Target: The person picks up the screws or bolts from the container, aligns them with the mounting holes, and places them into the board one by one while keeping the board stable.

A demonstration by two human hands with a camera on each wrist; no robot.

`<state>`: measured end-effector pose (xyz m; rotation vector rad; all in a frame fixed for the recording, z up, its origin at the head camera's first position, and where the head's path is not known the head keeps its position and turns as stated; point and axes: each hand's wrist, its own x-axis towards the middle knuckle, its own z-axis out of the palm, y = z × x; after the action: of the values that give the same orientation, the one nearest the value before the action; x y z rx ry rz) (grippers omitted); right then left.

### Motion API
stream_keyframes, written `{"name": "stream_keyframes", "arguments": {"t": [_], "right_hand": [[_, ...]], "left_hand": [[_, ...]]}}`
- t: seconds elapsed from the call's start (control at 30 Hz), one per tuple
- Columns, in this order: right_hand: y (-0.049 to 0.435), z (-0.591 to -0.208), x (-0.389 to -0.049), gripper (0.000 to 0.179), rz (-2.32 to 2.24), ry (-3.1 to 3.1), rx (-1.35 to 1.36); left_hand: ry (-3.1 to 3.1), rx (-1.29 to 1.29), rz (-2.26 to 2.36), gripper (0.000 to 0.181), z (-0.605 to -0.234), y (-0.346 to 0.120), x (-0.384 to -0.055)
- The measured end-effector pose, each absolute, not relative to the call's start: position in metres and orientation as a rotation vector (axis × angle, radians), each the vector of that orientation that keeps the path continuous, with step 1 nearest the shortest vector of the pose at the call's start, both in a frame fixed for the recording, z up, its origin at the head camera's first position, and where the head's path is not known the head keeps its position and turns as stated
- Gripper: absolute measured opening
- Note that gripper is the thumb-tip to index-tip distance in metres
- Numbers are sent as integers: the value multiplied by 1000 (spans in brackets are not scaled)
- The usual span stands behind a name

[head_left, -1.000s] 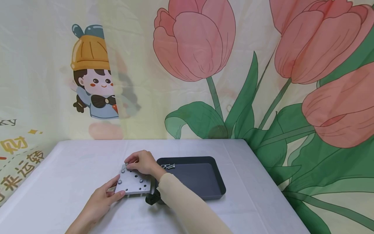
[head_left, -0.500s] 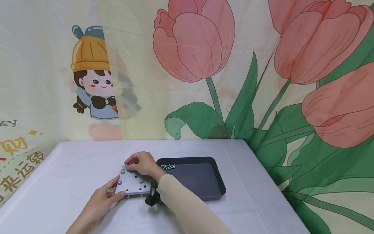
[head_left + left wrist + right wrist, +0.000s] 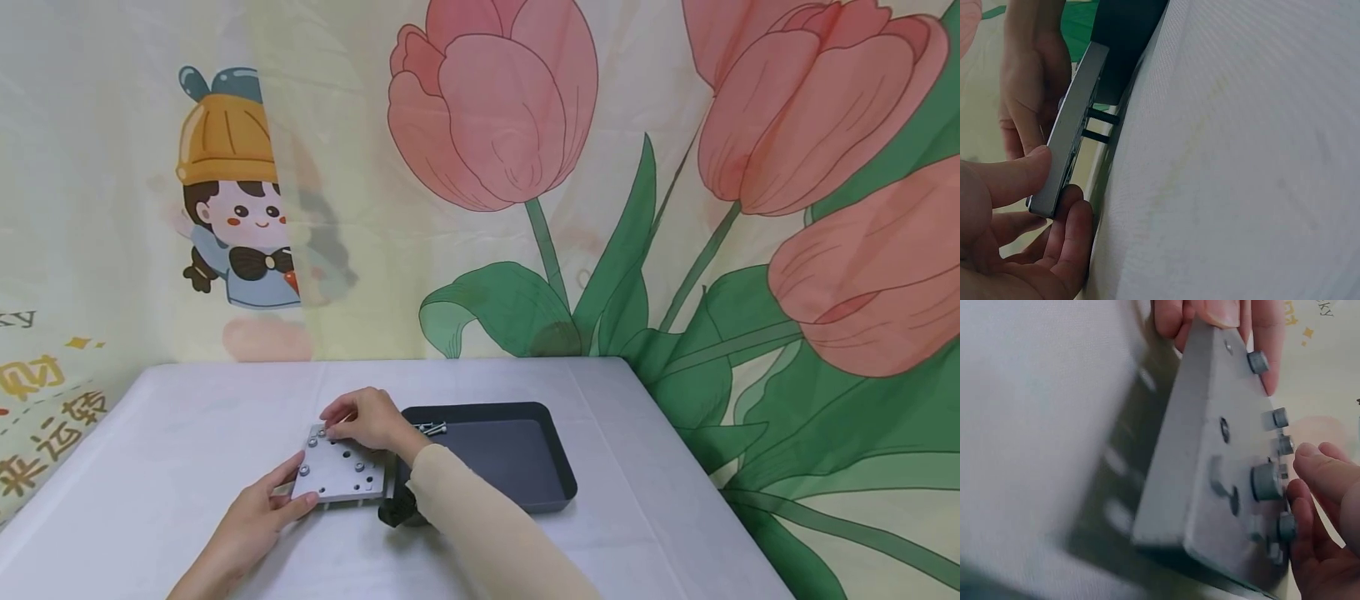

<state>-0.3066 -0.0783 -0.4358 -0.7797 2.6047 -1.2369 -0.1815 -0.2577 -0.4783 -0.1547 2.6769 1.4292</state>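
A silver metal plate (image 3: 337, 468) with holes and several screws is held tilted close over the table. My left hand (image 3: 258, 508) grips its near left corner, thumb (image 3: 1022, 175) on one side and fingers (image 3: 1072, 237) curled underneath. At the far left corner my right hand (image 3: 371, 421) pinches a screw (image 3: 322, 432) by its head between thumb and fingers. Other socket-head screws stand in the plate, such as a screw (image 3: 304, 470) by the left edge and a large-headed screw (image 3: 1266, 481) in the right wrist view. Two threaded shanks (image 3: 1099, 125) protrude from the plate's underside.
A dark rectangular tray (image 3: 517, 467) lies right of the plate, with several loose screws (image 3: 432, 428) at its left end. A black object (image 3: 397, 507), partly under the right sleeve, is near the tray's front left corner. A white cloth (image 3: 637, 533) covers the table; a printed curtain hangs behind.
The head view has shifted slightly. Both hands keep their places on the plate, and the right fingertips stay at the screw in the far left corner.
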Motion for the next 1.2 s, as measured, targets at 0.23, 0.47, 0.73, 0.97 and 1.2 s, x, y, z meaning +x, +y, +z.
{"name": "stream_keyframes", "arguments": {"t": [0.23, 0.47, 0.73, 0.97, 1.2], "right_hand": [[-51, -418, -312, 26, -1194, 2565, -919], [-3, -401, -316, 29, -1190, 2557, -983], [48, -393, -318, 33, -1164, 2582, -984], [75, -395, -319, 34, -1123, 2601, -955], [89, -408, -323, 35, -1054, 2598, -896]], "left_hand": [[2678, -156, 1438, 89, -477, -257, -180], [2682, -181, 1431, 90, -475, -255, -180], [2634, -234, 1462, 90, -476, -254, -182], [2629, -224, 1483, 90, -479, -255, -180], [2623, -234, 1489, 89, -479, -254, -181]]}}
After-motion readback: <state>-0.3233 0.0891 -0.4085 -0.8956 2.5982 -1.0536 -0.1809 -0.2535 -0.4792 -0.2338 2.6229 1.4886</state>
